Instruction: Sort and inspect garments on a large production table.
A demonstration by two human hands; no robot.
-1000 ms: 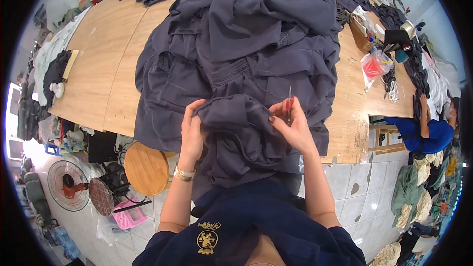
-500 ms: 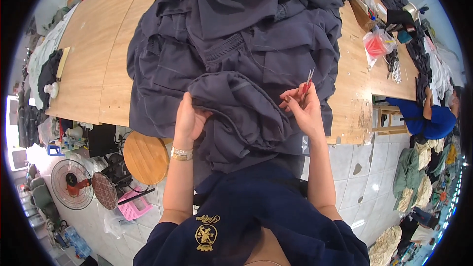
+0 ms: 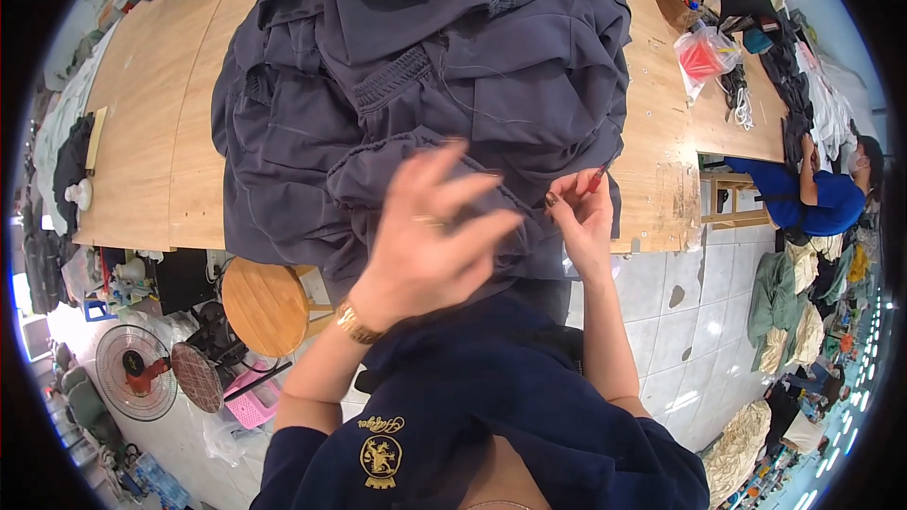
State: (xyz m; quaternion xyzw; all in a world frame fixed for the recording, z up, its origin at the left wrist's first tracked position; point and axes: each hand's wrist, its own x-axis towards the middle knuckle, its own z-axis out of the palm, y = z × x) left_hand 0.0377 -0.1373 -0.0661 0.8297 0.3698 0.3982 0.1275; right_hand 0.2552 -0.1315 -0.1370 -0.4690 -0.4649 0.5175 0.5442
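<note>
Dark grey garments (image 3: 529, 66) lie heaped before me, and a gathered elastic waistband (image 3: 392, 85) shows in the middle of the pile. Over the nearest garment (image 3: 354, 175), my left hand (image 3: 439, 227) hovers, blurred, its fingers spread and nothing visible in them. It hides much of that garment's edge. My right hand (image 3: 588, 222) is at the right side of the cloth, curled round small red-handled scissors (image 3: 597, 179). Its thumb and forefinger come close together near the garment edge; whether they pinch anything there is too small to tell.
The wooden table (image 3: 142, 151) extends on both sides of the pile. At right are a plastic bag with red contents (image 3: 707, 55) and a person in blue (image 3: 803, 194). Below left stand a round wooden stool (image 3: 265, 307) and a fan (image 3: 137, 373).
My left hand has left the garment's left edge, swinging up and right across it with fingers spreading. My right hand keeps the scissors, now tilted, and sits slightly lower. The view has shifted a little.
</note>
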